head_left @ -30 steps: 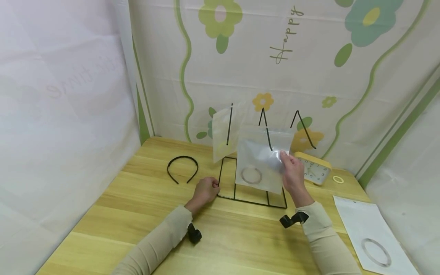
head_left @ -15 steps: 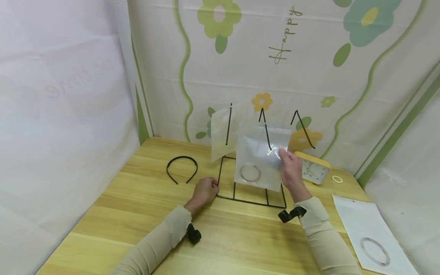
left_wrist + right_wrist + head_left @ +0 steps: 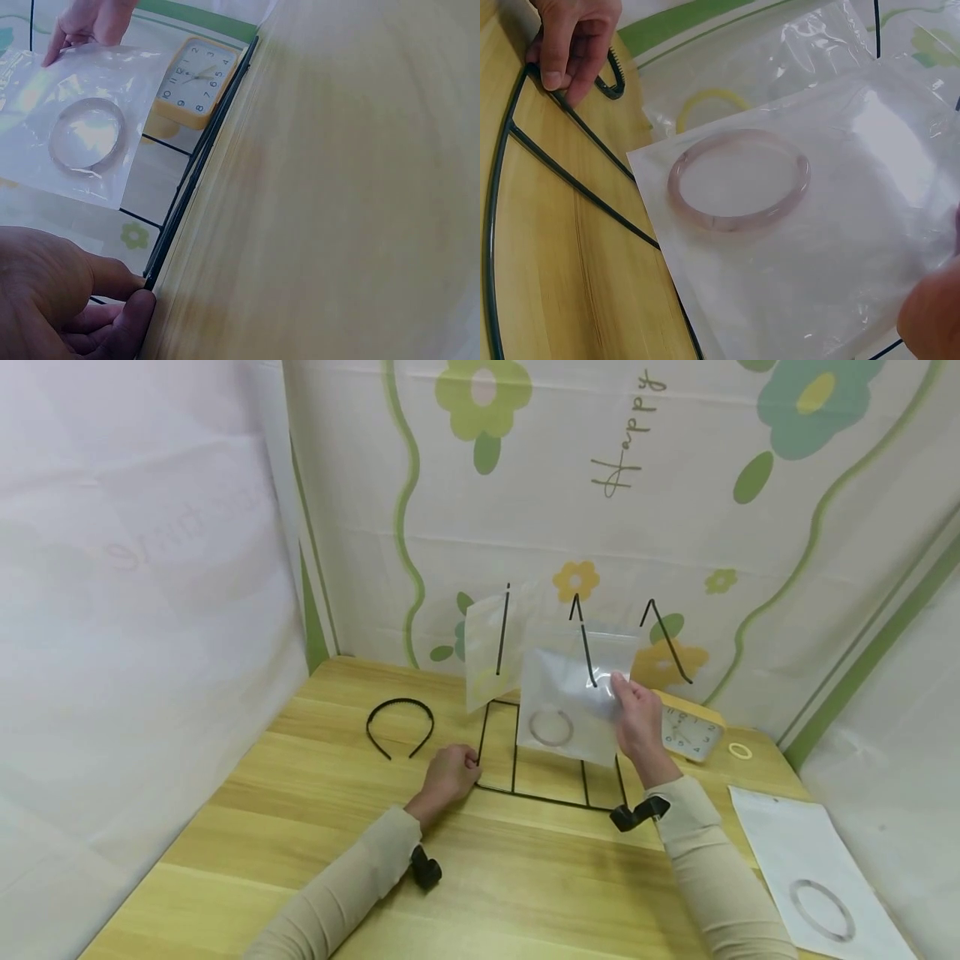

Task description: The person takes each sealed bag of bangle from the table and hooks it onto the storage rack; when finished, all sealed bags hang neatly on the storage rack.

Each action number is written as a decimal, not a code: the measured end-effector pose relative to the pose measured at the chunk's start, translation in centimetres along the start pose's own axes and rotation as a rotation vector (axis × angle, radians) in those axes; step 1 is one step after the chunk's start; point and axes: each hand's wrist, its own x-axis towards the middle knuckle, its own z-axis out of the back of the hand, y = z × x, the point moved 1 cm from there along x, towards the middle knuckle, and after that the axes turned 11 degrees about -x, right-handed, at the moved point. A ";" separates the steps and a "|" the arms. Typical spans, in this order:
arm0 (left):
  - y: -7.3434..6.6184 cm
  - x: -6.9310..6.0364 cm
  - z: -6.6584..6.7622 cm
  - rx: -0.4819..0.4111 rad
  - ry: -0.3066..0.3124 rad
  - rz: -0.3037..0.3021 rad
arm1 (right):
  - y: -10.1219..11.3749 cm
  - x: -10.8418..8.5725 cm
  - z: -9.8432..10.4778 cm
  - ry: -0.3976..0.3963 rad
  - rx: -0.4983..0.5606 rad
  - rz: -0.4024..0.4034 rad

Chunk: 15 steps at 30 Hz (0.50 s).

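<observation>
In the head view my right hand (image 3: 641, 722) pinches the right edge of a clear zip bag (image 3: 555, 685). Inside the bag lies a pinkish bangle (image 3: 739, 180), seen large in the right wrist view. The bag hangs at the middle prong (image 3: 588, 656) of a black wire display rack (image 3: 551, 799), and the prong's front end shows before it. How the bag joins the prong is unclear. My left hand (image 3: 450, 772) pinches the front left part of the rack's base; the left wrist view shows thumb and finger (image 3: 112, 277) on the wire.
Another bag (image 3: 483, 652) with a yellow ring hangs on the left prong. A black headband (image 3: 400, 702) lies left of the rack. Right of it are a yellow alarm clock (image 3: 693, 731), a pale yellow ring (image 3: 740, 751) and a flat white bag (image 3: 787, 835) holding a bangle.
My right hand and the lower edge of the bag have risen slightly. My left hand stays on the rack's base, and the rack has not visibly moved.
</observation>
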 end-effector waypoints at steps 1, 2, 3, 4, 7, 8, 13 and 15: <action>0.0 0.0 0.0 0.004 -0.001 -0.003 | 0.0 0.1 0.0 -0.001 0.001 0.006; 0.1 0.1 0.0 0.007 -0.003 -0.005 | 0.0 0.2 0.0 -0.004 0.001 0.011; 0.1 0.1 0.0 0.009 -0.002 -0.007 | 0.0 0.3 0.0 -0.002 0.000 0.015; 0.1 0.1 0.0 0.011 -0.001 -0.007 | 0.0 0.4 0.0 -0.002 -0.005 0.017; 0.1 0.1 0.1 0.004 0.000 0.000 | 0.0 0.6 0.1 0.006 -0.010 0.020; 0.1 0.1 0.1 0.003 -0.002 0.000 | 0.0 0.7 0.1 0.012 -0.014 0.022; 0.1 0.1 0.1 0.005 -0.005 0.010 | 0.0 1.1 0.0 0.022 -0.021 0.033; 0.1 0.0 0.0 0.003 -0.004 0.016 | 0.0 1.3 0.0 0.022 -0.020 0.028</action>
